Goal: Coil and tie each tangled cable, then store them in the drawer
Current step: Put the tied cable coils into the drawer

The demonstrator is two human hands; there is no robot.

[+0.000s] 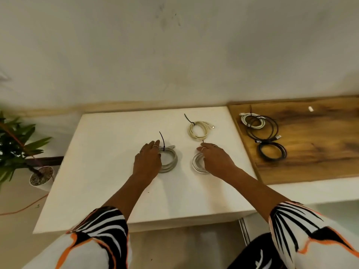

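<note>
While both hands lie flat, left hand (148,160) on grey coil (169,159), right hand (215,159) on white coil (197,164)

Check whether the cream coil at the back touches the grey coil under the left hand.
Apart. The head view shows bare white tabletop between the cream coil and the grey coil beneath the left hand.

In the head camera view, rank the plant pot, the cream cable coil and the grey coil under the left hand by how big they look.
1. Grey coil, largest, though partly covered by the left hand.
2. and 3. Cream coil and plant pot: too alike to rank, and the coil lies farther from the camera.
</note>
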